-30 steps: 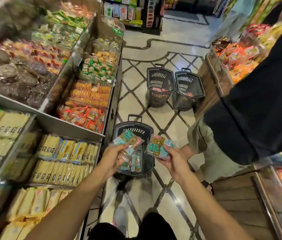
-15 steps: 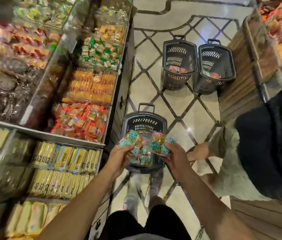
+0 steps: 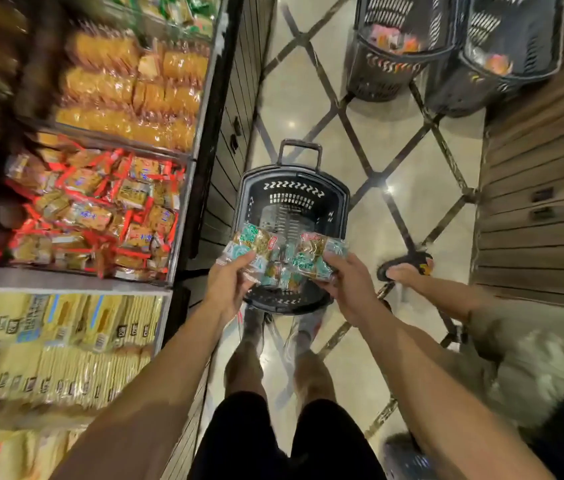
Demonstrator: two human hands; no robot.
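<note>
Shop aisle with a patterned floor and snack bins point(image 3: 100, 209) on the left. Left hand point(image 3: 228, 282) grips a green-and-gold snack pack point(image 3: 249, 241), right hand point(image 3: 349, 285) grips a second pack point(image 3: 318, 252), both held right over the black basket point(image 3: 292, 195) on the floor. Wrapper print's too blurry to read, sorry.

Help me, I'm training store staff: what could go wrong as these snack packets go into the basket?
1. The left hand holds the left packets right over the rim of the basket; loose ones could fall outside.
2. The right hand holds the right packets in a bunch that may slide apart.
3. Another person's foot stands close beside the basket and could get bumped.
</note>
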